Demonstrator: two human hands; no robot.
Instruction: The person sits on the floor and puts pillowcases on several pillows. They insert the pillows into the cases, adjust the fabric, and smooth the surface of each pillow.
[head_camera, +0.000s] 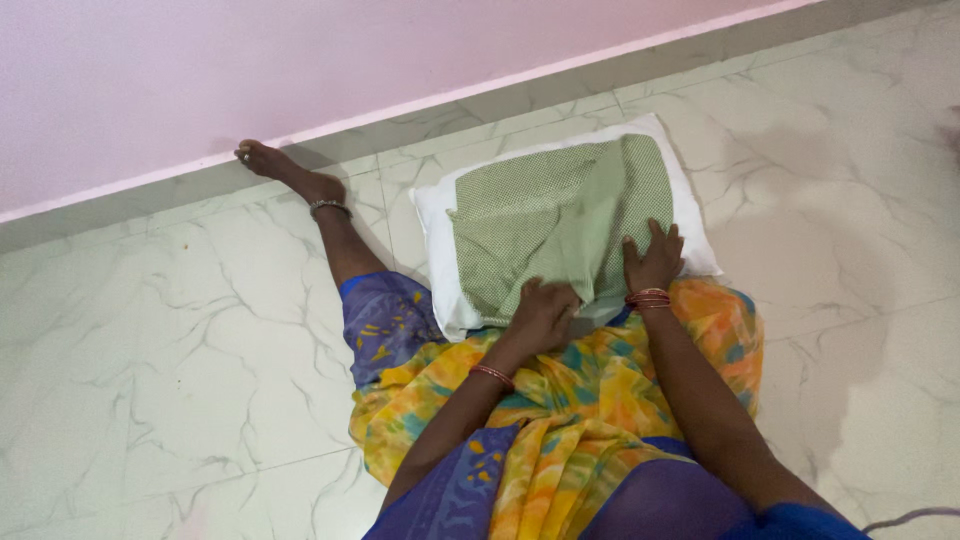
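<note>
The person wore a draped yellow, orange and blue garment (560, 420), red bangles (649, 298) at both wrists, and a silver anklet (329, 207) toward ten o'clock.

1 white pillow (440, 225); 1 green checked cloth (555, 220); 2 hands: left hand (543, 315), right hand (655, 258)

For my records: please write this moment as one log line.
left hand: gripping green cloth | right hand: flat on cloth | cloth: on white pillow

A room in a home is showing here: a person is sitting on a white marble-patterned tiled floor (150, 380) beside a plain pink wall (250, 70), with a white pillow (440, 270) lying near the floor's far edge.
</note>
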